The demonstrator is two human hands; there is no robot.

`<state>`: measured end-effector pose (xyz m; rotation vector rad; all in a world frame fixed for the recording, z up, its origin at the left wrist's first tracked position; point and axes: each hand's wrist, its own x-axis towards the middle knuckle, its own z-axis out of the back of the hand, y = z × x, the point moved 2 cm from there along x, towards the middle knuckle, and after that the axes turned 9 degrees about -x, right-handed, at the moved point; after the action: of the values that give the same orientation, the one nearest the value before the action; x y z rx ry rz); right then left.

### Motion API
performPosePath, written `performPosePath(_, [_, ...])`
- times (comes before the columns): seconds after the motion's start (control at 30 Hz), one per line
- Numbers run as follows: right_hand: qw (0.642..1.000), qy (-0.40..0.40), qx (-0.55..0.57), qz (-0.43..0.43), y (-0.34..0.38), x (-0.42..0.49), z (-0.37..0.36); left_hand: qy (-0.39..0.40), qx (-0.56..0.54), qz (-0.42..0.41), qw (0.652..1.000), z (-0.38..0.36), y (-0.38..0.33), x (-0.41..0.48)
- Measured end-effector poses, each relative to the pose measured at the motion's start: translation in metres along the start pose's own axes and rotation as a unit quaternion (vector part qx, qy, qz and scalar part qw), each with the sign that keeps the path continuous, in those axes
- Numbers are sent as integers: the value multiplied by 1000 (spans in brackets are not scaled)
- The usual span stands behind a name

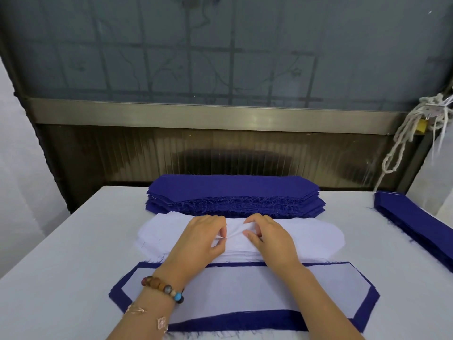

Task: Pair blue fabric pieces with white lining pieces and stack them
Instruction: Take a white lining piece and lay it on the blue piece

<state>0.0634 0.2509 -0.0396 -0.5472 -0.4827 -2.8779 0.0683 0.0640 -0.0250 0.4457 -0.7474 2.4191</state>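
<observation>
A thick stack of blue fabric pieces point(235, 192) lies at the table's far middle. In front of it lies a pile of white lining pieces point(313, 235). My left hand point(201, 238) and my right hand point(269, 238) rest on the middle of this pile, and both pinch its top lining sheet, which puckers up between the fingertips. Nearest to me lies a blue piece topped with a white lining piece point(245, 290), a blue border showing all round; my forearms cross above it.
A second stack of blue pieces point(416, 222) lies at the table's right edge. The white table point(61, 253) ends at a dark wall and a window frame behind. A knotted white rope point(402, 141) hangs at the right.
</observation>
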Motion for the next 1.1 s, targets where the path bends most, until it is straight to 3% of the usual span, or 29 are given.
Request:
performPosePath(0.17, [999, -18, 41, -11, 1, -2, 1, -42, 4, -10, 999, 2, -1, -1])
performPosePath(0.33, [997, -39, 63, -11, 3, -6, 3, -74, 123, 7, 990, 11, -4, 0])
performPosePath(0.57, [996, -50, 74, -23, 1, -7, 4, -118, 164, 1, 979, 22, -4, -1])
performPosePath(0.83, [992, -50, 92, -68, -3, -6, 7, -162, 129, 23, 978, 25, 8, -6])
performPosePath(1.1, [987, -61, 124, -87, -4, -8, 6, -137, 149, 27, 979, 27, 1, -9])
